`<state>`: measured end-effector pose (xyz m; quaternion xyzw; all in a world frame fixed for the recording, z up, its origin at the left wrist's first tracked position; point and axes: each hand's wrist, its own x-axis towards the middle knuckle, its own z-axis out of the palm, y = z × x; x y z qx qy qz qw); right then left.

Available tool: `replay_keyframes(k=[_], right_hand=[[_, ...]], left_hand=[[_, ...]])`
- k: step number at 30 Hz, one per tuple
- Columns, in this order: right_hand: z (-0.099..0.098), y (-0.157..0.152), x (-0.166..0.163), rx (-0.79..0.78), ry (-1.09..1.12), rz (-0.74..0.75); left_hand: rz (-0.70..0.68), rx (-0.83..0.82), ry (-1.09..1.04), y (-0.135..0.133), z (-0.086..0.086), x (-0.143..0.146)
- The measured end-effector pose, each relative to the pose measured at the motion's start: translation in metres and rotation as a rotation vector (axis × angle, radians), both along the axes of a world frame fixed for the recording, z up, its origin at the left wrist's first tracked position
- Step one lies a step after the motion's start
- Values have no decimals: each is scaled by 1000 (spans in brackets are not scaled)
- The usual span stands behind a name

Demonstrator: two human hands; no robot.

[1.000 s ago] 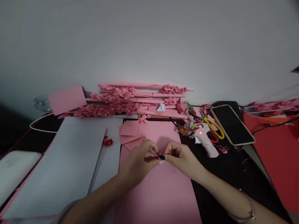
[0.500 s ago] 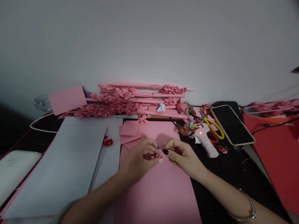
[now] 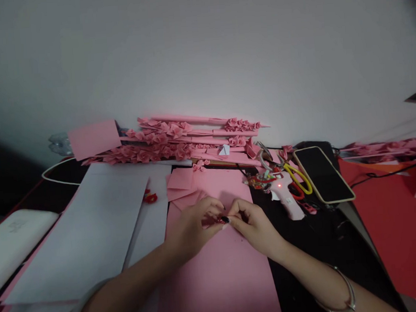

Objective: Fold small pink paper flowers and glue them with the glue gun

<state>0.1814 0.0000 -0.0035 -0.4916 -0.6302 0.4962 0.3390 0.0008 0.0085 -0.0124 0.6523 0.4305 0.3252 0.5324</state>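
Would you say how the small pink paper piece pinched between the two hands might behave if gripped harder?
The small pink paper piece looks thin and folded, so it probably crushes easily. Held by fingertips of the left hand and right hand, it seems very light.

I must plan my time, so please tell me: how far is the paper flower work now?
Done: many pink paper flowers lie along the wall. In hand: the left hand and right hand pinch one small pink paper piece together. Left: a large pink sheet and small pink squares remain unfolded.
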Motion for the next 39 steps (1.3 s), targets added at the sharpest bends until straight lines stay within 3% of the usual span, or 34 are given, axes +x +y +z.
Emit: replay_keyframes(k=[16,22,39], right_hand=[[4,4,1,-129,26,5],[4,3,-1,-91,68,-57],[1,5,1,-75,76,-7]], left_hand=[[-20,79,-61,-1,-3,0],[5,-11,-41,-1,5,1],[13,62,-21,1,1,1]])
